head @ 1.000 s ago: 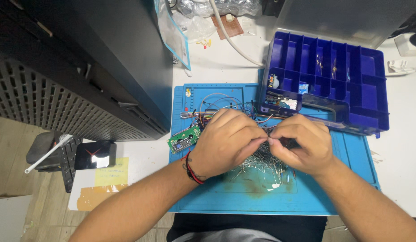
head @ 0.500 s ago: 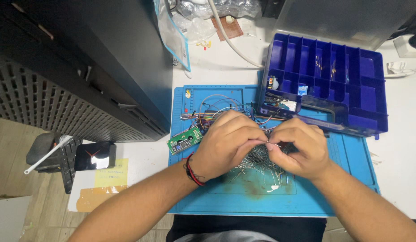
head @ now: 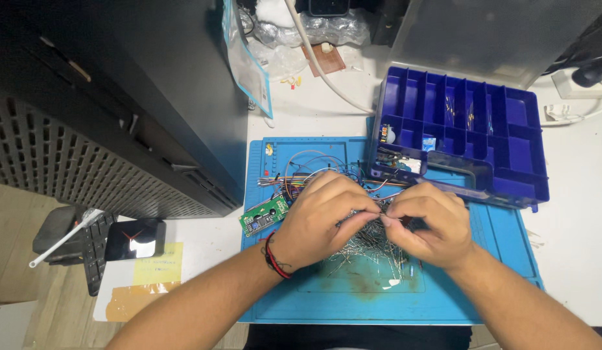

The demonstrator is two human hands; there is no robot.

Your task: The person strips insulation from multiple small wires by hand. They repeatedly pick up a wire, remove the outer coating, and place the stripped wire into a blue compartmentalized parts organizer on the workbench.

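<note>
My left hand [head: 323, 217] and my right hand [head: 427, 223] meet over a blue work mat [head: 327, 298], fingertips pinched together on thin wire-leaded components. Under them lies a loose pile of metal-leaded components [head: 372, 246]. A bundle of coloured jumper wires [head: 301, 172] lies just beyond my left hand. A small green circuit board [head: 264, 215] rests at the mat's left edge, beside my left wrist, which wears a red cord bracelet.
A dark blue compartment box [head: 469, 139] stands open at the mat's far right corner, a few small parts inside. A black cabinet [head: 119, 97] fills the left. A white cable [head: 320, 65], plastic bags [head: 249, 58] and a yellow note [head: 157, 264] lie around.
The view has shifted slightly, so everything sits a little lower in frame. My hands stay pinched together over the pile, with small finger movements only.
</note>
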